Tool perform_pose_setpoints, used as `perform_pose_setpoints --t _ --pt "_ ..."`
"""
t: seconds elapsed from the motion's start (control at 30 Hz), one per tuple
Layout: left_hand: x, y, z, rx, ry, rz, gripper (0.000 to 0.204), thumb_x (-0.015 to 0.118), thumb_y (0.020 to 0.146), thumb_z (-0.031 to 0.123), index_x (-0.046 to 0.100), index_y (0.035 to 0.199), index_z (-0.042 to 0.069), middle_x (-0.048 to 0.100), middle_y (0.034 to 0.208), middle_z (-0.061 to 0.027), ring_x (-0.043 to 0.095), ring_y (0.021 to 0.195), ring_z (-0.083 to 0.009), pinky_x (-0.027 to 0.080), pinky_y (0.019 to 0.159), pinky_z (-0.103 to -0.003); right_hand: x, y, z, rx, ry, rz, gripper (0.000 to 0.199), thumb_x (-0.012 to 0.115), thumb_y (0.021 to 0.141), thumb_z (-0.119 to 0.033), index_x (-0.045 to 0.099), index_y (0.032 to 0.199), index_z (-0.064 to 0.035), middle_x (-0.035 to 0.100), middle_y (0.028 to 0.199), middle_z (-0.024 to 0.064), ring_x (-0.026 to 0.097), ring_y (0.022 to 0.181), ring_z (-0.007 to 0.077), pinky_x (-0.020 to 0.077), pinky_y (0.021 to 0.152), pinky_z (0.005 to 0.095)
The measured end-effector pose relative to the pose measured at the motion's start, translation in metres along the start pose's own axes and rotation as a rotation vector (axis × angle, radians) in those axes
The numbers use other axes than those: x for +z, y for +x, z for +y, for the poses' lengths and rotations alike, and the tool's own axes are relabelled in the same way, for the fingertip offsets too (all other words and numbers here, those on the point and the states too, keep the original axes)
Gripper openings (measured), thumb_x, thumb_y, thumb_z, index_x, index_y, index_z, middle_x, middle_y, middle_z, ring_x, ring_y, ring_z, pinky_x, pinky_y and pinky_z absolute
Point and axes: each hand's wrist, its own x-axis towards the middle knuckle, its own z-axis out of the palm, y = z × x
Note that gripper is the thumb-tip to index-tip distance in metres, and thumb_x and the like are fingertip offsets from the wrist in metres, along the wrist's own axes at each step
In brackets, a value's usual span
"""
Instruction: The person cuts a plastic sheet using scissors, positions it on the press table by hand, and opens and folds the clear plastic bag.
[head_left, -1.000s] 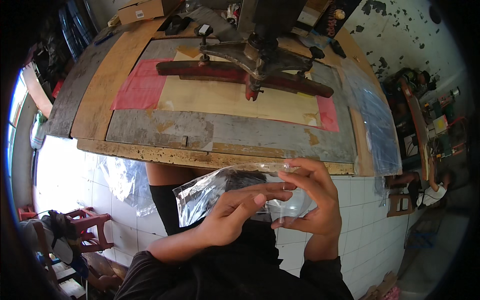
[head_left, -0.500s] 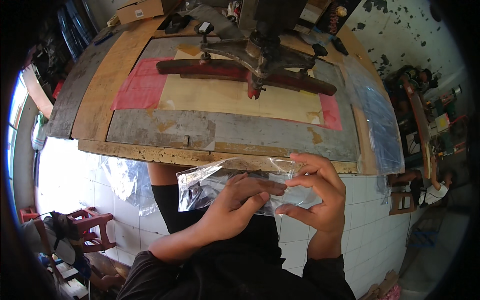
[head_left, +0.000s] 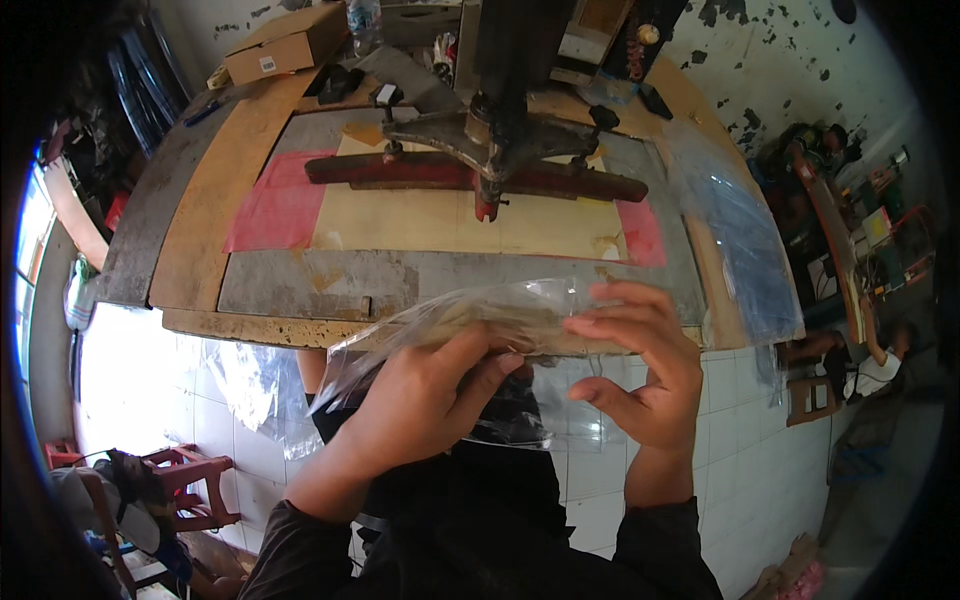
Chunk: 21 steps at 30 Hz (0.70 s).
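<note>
A clear plastic sheet (head_left: 500, 302), bowed and glossy, is held above my lap, just off the table's near edge. Whether it is one layer or a pouch I cannot tell. My left hand (head_left: 425, 395) pinches it, thumb and fingertips meeting near its middle. At the sheet's right end is my right hand (head_left: 645, 365), fingers and thumb spread apart around that end. The right fingertips lie close to the plastic, though contact is unclear.
Ahead stands a worktable (head_left: 330, 280) under a press with a dark red bar (head_left: 430, 175). Clear plastic sheets (head_left: 745, 260) lie on the table's right side; more loose plastic (head_left: 250, 385) hangs at left. A red stool (head_left: 190, 485) is at left, and people sit at far right.
The plastic has risen and bows upward more. My left hand has shifted a little left and its fingers, stretched out before, have curled into a pinch. My right hand stays spread.
</note>
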Motion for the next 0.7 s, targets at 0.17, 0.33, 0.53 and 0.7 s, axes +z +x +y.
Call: perform_pose_setpoints --t 0.17,0.33,0.53,0.7 --pt "-0.018 0.012 0.018 -0.045 -0.057 -0.025 0.009 0.069 0.101 0.003 0.071 0.108 -0.002 0.081 0.094 -0.0142 0.08 0.091 -0.0227 0.06 0.081 -0.031 0.0 0.006 0.005 -0.021 0.1 0.073 0.042 0.093 0.077 -0.026 0.079 0.11 -0.0041 0.079 0.104 0.0098 0.07 0.1 0.028 0.0528 0.089 0.0387" --pt "-0.028 0.015 0.031 -0.03 0.052 0.006 0.008 0.074 0.099 0.008 0.078 0.102 0.002 0.081 0.093 -0.0128 0.08 0.082 -0.0216 0.059 0.074 -0.032 0.0 0.011 -0.005 0.06 0.14 0.136 0.031 0.092 0.079 -0.016 0.08 0.105 -0.0033 0.079 0.099 0.0105 0.07 0.086 0.0238 0.0516 0.079 0.0341" --pt "-0.02 0.01 0.026 0.105 0.282 0.125 0.013 0.078 0.094 0.008 0.077 0.106 0.003 0.079 0.091 -0.0141 0.079 0.082 -0.0275 0.06 0.072 -0.034 0.003 0.017 -0.008 0.05 0.039 0.147 0.027 0.091 0.08 -0.008 0.08 0.104 -0.0026 0.078 0.087 0.0072 0.07 0.083 0.0181 0.0506 0.072 0.0316" --pt "-0.01 0.016 0.034 0.172 0.257 0.187 0.017 0.081 0.091 0.007 0.075 0.105 0.002 0.078 0.092 -0.0118 0.078 0.082 -0.0288 0.06 0.07 -0.035 0.011 0.011 -0.006 0.188 0.1 0.181 0.029 0.091 0.081 -0.008 0.076 0.105 -0.0044 0.077 0.088 0.0042 0.071 0.076 0.0133 0.0437 0.062 0.0264"
